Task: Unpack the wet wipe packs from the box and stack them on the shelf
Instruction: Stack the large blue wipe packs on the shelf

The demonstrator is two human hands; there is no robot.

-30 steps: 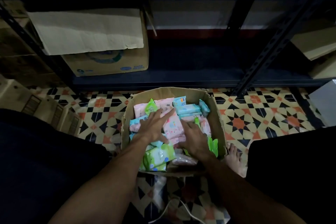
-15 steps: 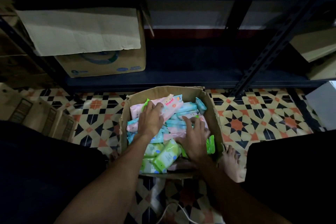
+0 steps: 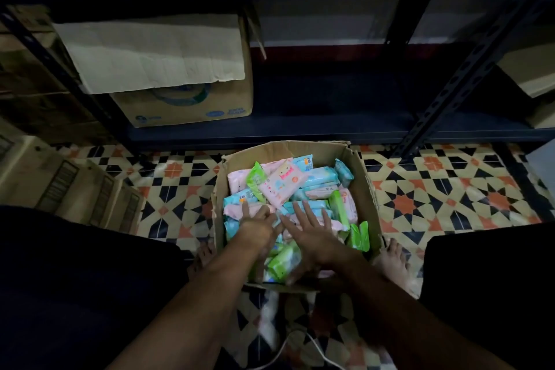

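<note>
The left hand (image 3: 259,226) rests loosely bent fingers, gripping nothing, on the wet wipe packs (image 3: 282,184) heaped in the box (image 3: 364,189) below the shelf (image 3: 300,131), and the right hand (image 3: 313,230) lies spread flat alongside, probably to gather a bundle.

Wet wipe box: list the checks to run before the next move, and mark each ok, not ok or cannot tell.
1. Box open, packs reachable: ok; the wet wipe packs lie loose inside.
2. Right hand gripping a pack: not ok; its fingers lie spread flat on the packs.
3. Left hand gripping a pack: cannot tell; its fingers are blurred among the packs.
4. Room on the shelf: ok; the board shows bare to the right of the carton.
5. Way from box to shelf: ok; the box stands on the tiled floor right in front of it.
</note>
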